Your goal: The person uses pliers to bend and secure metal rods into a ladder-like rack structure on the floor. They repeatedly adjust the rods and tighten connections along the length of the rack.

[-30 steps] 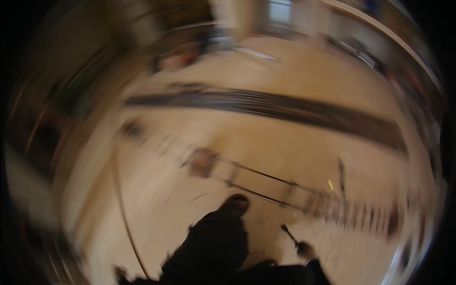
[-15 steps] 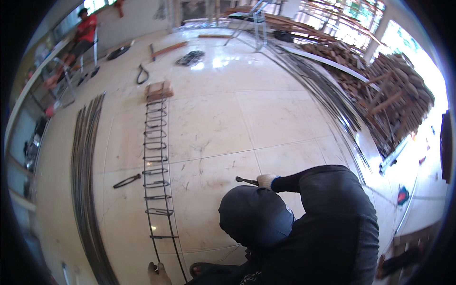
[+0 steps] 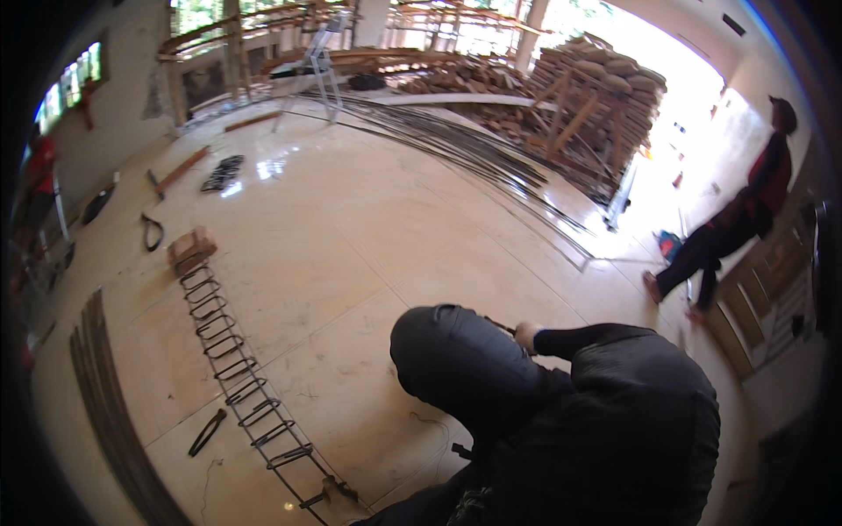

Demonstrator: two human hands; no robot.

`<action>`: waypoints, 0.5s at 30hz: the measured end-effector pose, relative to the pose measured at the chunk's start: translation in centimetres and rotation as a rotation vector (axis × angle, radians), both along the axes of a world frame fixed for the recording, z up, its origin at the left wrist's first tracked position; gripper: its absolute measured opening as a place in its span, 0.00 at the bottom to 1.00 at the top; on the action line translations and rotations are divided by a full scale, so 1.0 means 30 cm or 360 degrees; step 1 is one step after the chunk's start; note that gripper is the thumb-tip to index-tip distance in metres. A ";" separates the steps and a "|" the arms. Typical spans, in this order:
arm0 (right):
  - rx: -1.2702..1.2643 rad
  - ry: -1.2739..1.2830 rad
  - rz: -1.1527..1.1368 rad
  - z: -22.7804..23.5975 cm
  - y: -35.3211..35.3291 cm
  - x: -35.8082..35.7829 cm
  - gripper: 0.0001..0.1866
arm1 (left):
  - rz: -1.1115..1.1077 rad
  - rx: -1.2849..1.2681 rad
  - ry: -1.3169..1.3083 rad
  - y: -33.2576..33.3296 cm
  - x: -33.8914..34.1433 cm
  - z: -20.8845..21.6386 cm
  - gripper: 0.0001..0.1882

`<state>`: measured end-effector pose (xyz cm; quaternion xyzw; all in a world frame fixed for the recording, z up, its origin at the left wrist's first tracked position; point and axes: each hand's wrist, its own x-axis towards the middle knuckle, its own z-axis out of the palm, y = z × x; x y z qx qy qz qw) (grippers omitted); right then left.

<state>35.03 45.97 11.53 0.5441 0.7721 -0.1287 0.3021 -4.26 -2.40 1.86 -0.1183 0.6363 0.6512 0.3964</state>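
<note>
A narrow rebar cage (image 3: 232,355) of long bars and bent stirrups lies on the tiled floor, its far end at brown bricks (image 3: 191,250). Low in the picture, my left hand (image 3: 336,506) is closed on the cage's near end, beside its last stirrup; the fingertips are partly hidden. Farther forward and to the right, my right hand (image 3: 527,337) is wrapped round a slim dark tool (image 3: 498,326). A large rounded shape in black clothing (image 3: 465,359) covers most of that tool, so its kind is unclear. Dark pincers (image 3: 208,431) rest on the floor left of the cage.
A bundle of steel bars (image 3: 101,394) runs along the left, and more long bars (image 3: 491,158) lie at the back. Behind them are stacked timber and sacks (image 3: 605,79) and a stepladder (image 3: 323,66). One person (image 3: 745,206) is at the right; another in red (image 3: 39,171) is at the left edge.
The view has swung to the right, bringing the person at the right into full sight. My left hand is now nearer the last stirrup. The right hand's tool has become mostly hidden.
</note>
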 end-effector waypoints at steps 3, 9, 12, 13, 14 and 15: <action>0.0061 -0.0024 0.0086 -0.074 0.000 0.135 0.17 | -0.0054 -0.0007 0.0021 0.025 0.006 -0.019 0.31; 0.0033 0.0273 -0.0804 0.089 -0.173 0.081 0.16 | -0.0021 -0.0062 0.0149 -0.002 -0.010 -0.024 0.29; 0.0040 0.0305 -0.0927 0.111 -0.148 0.109 0.15 | 0.0021 -0.0052 0.0209 -0.014 0.007 -0.041 0.28; 0.0047 0.0313 -0.0938 0.123 -0.130 0.108 0.15 | 0.0028 -0.0039 0.0250 -0.027 0.013 -0.051 0.27; 0.0030 0.0336 -0.0921 0.108 -0.114 0.078 0.14 | 0.0023 -0.0054 0.0323 -0.055 0.004 -0.065 0.27; 0.0032 0.0360 -0.0899 0.110 -0.079 0.060 0.14 | -0.0016 -0.0065 0.0419 -0.074 0.010 -0.082 0.26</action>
